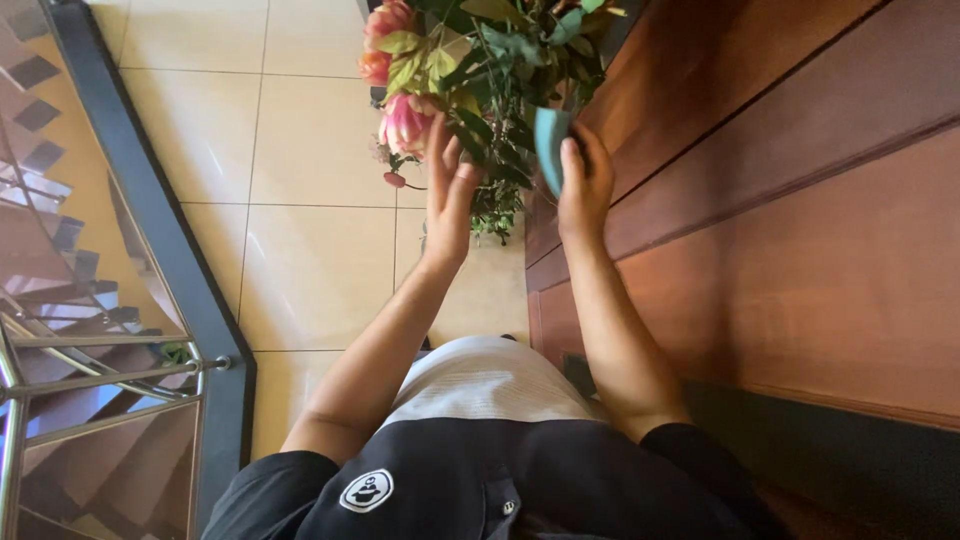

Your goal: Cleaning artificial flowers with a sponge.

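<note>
Grip, right hand (pixel 583 185): closed around a teal cloth (pixel 549 148), thumb on the near side and fingers curled over the far edge, pressing it in against the foliage.
Grip, left hand (pixel 446 195): flat and wide, fingers straight and slightly spread, holding nothing; the fingertips touch a pink bloom and the leaves beside it.
Nearest: black shirt (pixel 480 485) with a small round white patch on its left, and a white ribbed garment (pixel 487 380) showing just beyond it, between the two bare forearms.
Near left: metal railing (pixel 60 385) with glass panels, edged by a dark frame running away to the far left; stair steps show through the glass.
Near right: dark ledge (pixel 850 470) below the reddish wood panelling (pixel 800 200) that fills the right side.
Middle: cream floor tiles (pixel 300 250) with thin joints, under and left of the arms.
Far, centre: flower arrangement (pixel 480 70) with pink and peach flowers (pixel 405 120) on its left side and dark green leaves on its right; a trailing green sprig (pixel 495 215) hangs between the two wrists.
Teal cloth position: at the right edge of the arrangement, just beside the panelling, far from the body.
Hands to each other: apart, one on each side of the arrangement's near part.
</note>
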